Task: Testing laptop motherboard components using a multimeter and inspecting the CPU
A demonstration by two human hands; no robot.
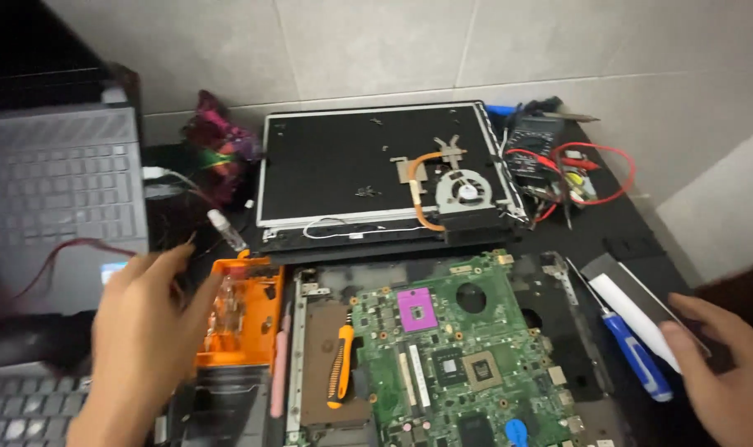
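Note:
My left hand [144,319] hovers with fingers apart over the left side of the desk, just left of an orange plastic case [248,310]. It holds nothing. My right hand [728,372] rests at the lower right, its fingers touching a white sheet on a dark flat part [633,298]. A blue-handled screwdriver [633,352] lies just left of that hand. Between the hands sits an opened laptop base with a green motherboard [451,356]. An orange-and-black tool [340,366] lies on the base beside the board.
A detached laptop screen panel [343,161] lies at the back with a cooling fan and copper heat pipe [461,189] on it. A multimeter with red leads [542,141] sits at back right. A grey laptop [57,186] stands at left. A pink stick [279,364] lies by the case.

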